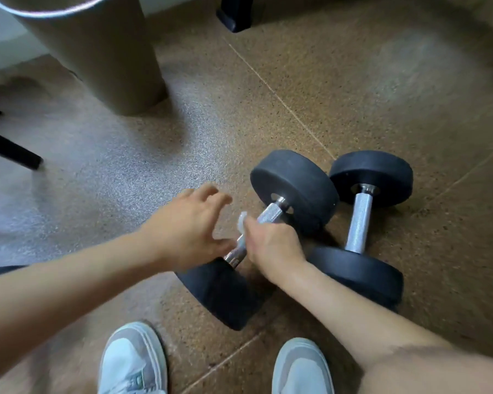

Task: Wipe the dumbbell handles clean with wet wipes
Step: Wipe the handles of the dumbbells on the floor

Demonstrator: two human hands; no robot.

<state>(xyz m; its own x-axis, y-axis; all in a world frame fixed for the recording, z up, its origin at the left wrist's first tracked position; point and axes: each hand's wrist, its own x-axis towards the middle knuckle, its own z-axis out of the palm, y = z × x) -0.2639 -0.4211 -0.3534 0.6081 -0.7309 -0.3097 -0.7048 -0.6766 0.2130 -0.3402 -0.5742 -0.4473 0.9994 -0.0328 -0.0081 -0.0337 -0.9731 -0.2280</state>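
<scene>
While clamping wet wipe [242,221] round knurled handle [269,214] in right hand [273,245], steady heavy dumbbell [293,183] with empty, splayed left hand [188,226] alongside.

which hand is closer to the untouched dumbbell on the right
Right. The right hand grips the other dumbbell's handle through a wipe, just left of the untouched dumbbell; the left hand is open, farther left.
</scene>
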